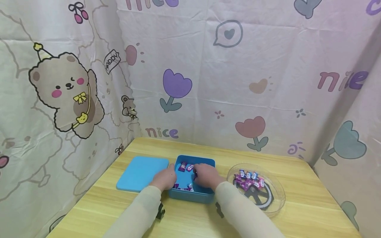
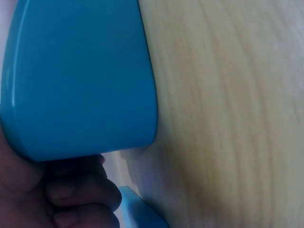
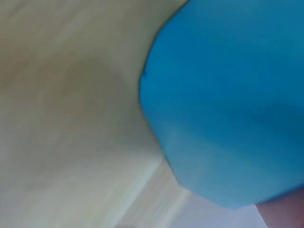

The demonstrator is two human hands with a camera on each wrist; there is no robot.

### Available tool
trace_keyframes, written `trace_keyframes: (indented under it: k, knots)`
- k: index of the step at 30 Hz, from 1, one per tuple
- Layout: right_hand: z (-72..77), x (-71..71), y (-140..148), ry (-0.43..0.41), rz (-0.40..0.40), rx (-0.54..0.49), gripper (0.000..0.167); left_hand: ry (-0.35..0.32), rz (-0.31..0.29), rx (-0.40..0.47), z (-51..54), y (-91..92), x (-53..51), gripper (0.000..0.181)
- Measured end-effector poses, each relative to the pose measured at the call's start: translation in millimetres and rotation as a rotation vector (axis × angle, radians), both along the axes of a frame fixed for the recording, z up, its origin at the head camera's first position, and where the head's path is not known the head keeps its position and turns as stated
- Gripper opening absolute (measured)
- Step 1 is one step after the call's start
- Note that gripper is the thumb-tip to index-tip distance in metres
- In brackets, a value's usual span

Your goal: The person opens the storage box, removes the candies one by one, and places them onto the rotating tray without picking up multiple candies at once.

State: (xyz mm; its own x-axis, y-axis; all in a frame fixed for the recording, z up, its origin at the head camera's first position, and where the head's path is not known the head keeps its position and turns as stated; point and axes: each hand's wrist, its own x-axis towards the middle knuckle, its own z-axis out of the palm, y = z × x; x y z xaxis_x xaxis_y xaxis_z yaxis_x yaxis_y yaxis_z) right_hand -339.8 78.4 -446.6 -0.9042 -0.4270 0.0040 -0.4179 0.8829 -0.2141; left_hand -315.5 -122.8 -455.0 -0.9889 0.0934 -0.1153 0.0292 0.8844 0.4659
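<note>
A blue box (image 1: 191, 197) holds several small purple-wrapped candies (image 1: 182, 166). My left hand (image 1: 166, 178) grips the box's left wall, thumb by the rim; in the left wrist view this hand (image 2: 83, 199) has its fingers curled against the outside of the box (image 2: 80, 80). Inside the box, toward its right side, my right hand (image 1: 208, 175) has bent fingers pinching a purple candy (image 1: 195, 176), mostly hidden by them. The right wrist view has the box's outer wall (image 3: 228, 104) and just a bit of the right hand (image 3: 287, 209) at the lower corner.
A light blue lid (image 1: 143, 173) lies flat left of the box on the wooden table (image 1: 190, 224). To the right stands a round clear container (image 1: 279, 201) with several purple, pink and blue wrapped candies (image 1: 247, 183). Patterned cloth (image 1: 214, 76) hangs behind the table.
</note>
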Motion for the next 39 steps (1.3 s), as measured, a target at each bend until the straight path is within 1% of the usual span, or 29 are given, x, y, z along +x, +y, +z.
trace_keyframes:
  k: [7, 12, 16, 21, 27, 30, 35, 39]
  knots:
    - [10.7, 2.9, 16, 0.019, 0.020, -0.045, 0.027, -0.007, 0.008, -0.005, -1.6, -0.8, -0.3, 0.057]
    - [16.8, 6.3, 27, 0.068, 0.027, -0.042, 0.027, -0.019, 0.019, 0.008, -0.7, 0.1, 0.3, 0.057]
    - [24.2, 11.5, 34, 0.082, 0.025, -0.049, 0.030, -0.021, 0.020, 0.011, -0.1, 0.2, 0.4, 0.057]
    - [30.5, 16.3, 46, 0.084, 0.010, -0.061, 0.031, -0.025, 0.020, 0.013, 0.0, 0.7, 0.4, 0.057]
    - [28.1, 16.6, 70, 0.095, -0.026, -0.082, 0.031, -0.036, 0.025, 0.011, -0.4, 1.1, 0.6, 0.057]
    - [29.4, 15.1, 81, 0.086, -0.037, -0.102, 0.030, -0.040, 0.025, 0.012, -0.3, 0.8, 0.4, 0.057]
    - [37.9, 15.3, 94, 0.071, -0.057, -0.088, 0.029, -0.045, 0.032, 0.010, 1.2, 0.8, 0.5, 0.057]
    - [43.5, 16.4, 107, 0.079, -0.080, -0.064, 0.027, -0.043, 0.027, 0.002, 1.7, 1.1, 1.0, 0.057]
